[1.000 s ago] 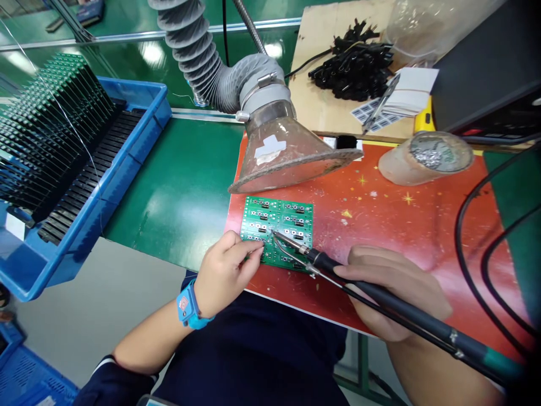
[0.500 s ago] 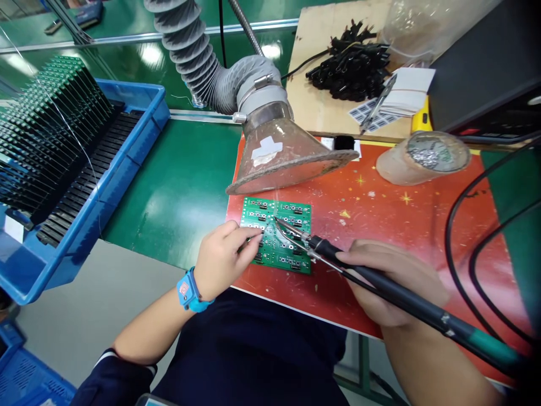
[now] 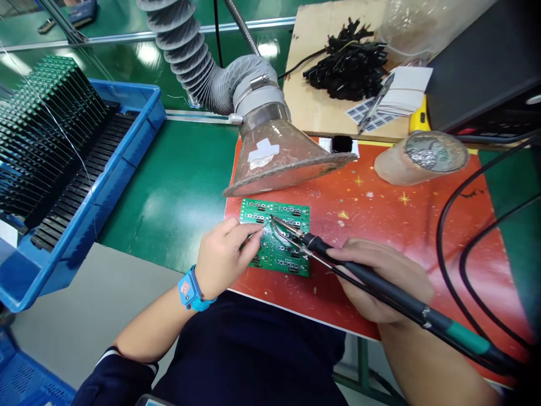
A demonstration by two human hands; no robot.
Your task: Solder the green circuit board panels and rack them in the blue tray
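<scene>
A green circuit board (image 3: pixel 276 259) with rows of small parts lies flat on the red mat. My right hand (image 3: pixel 380 279) is wrapped round a black soldering iron (image 3: pixel 372 277) with a thin metal tube along it. The iron's tip points down at the upper middle of the board. Over the board's left side, my left hand (image 3: pixel 230 251) is closed in a pinch, with thumb and forefinger together. Whatever is between those fingertips is too small to name. A blue wrist strap (image 3: pixel 192 288) circles my left wrist.
A fume hood (image 3: pixel 283 149) on a grey hose overhangs the board's far side. To the left, a blue tray (image 3: pixel 143 132) holds upright circuit boards. At right stand a round container (image 3: pixel 420 158) and looping cables (image 3: pixel 442 242). Black cable pieces (image 3: pixel 346 65) lie on a wooden board behind.
The soldering iron and my right hand have shifted slightly left, the tip still over the board's upper middle. My left hand keeps its pinch in nearly the same place. The view has moved a little.
</scene>
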